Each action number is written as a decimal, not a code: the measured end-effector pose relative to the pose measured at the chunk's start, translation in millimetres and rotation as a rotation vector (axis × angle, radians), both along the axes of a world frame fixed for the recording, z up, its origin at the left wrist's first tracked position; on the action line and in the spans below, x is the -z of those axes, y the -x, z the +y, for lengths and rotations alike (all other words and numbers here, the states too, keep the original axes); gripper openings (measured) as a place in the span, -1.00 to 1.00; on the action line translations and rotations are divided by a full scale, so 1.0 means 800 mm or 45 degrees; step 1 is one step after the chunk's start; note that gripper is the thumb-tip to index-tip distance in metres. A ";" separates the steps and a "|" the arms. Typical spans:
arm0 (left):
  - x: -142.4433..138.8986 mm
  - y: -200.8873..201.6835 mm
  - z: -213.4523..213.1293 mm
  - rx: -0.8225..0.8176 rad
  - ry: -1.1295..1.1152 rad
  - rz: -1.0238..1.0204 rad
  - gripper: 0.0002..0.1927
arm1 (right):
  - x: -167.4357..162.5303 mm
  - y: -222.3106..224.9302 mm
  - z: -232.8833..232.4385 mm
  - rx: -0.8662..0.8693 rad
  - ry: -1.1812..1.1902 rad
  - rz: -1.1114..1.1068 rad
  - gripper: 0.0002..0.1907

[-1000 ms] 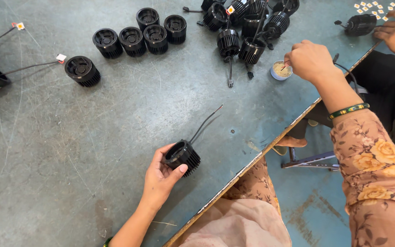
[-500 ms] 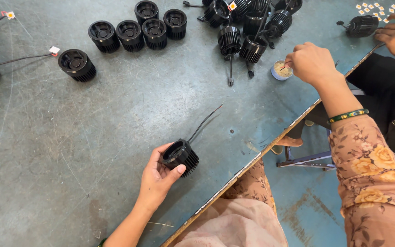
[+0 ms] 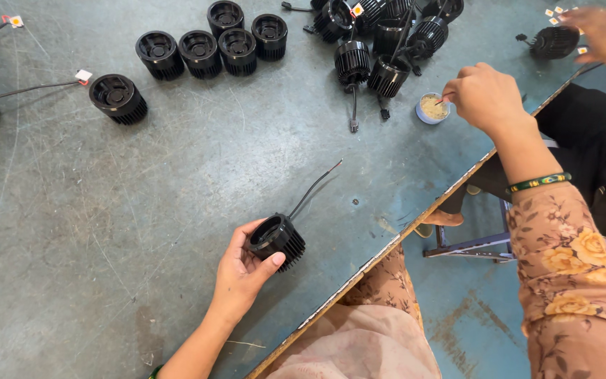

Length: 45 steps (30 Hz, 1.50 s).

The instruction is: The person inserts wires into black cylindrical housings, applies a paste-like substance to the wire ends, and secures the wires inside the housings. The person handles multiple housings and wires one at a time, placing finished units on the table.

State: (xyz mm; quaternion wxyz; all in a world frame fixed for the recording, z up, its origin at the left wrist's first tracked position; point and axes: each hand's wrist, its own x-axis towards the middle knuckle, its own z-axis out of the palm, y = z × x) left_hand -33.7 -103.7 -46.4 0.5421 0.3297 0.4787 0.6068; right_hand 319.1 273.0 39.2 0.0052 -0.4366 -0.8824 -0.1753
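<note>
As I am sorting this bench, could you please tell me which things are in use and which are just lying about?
In use:
left hand holding black finned housing
right hand with stick at small paste pot

Lying about:
row of housings
wired pile
lone housing

Your left hand [image 3: 243,270] shows bare to the forearm; your right hand [image 3: 487,95] wears a green bangle [image 3: 539,182] above a peach floral sleeve [image 3: 573,281].

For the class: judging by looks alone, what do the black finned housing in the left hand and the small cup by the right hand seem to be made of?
Finned housing: probably cast metal, possibly moulded plastic; matte black, rigid thin fins. Small cup: seemingly plastic, pale smooth rim, holding yellowish paste.
</note>
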 end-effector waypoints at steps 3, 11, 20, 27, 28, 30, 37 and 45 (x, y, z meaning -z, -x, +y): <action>0.000 -0.001 0.000 -0.002 -0.003 -0.001 -0.40 | -0.001 0.001 -0.002 -0.037 -0.002 -0.009 -0.90; 0.000 -0.001 0.001 -0.003 -0.010 0.000 -0.40 | 0.014 0.005 0.000 -0.166 -0.095 -0.045 -0.89; -0.001 -0.002 0.001 0.002 0.006 -0.007 -0.40 | 0.008 -0.002 -0.016 -0.335 -0.349 -0.092 -0.87; -0.003 -0.001 -0.001 0.010 -0.011 0.000 -0.40 | 0.014 -0.002 -0.033 -0.365 -0.346 -0.045 -0.86; -0.003 -0.001 -0.001 0.010 -0.008 0.002 -0.40 | 0.015 -0.003 -0.033 -0.363 -0.346 -0.047 -0.88; -0.002 -0.002 -0.001 0.012 -0.014 -0.003 -0.40 | 0.016 -0.005 -0.033 -0.381 -0.333 -0.059 -0.91; 0.000 -0.002 -0.002 0.012 -0.026 -0.001 -0.40 | 0.016 -0.008 -0.034 -0.442 -0.409 -0.133 -0.94; -0.004 -0.002 -0.002 0.013 -0.015 -0.017 -0.41 | 0.021 -0.006 -0.033 -0.429 -0.408 -0.217 -0.93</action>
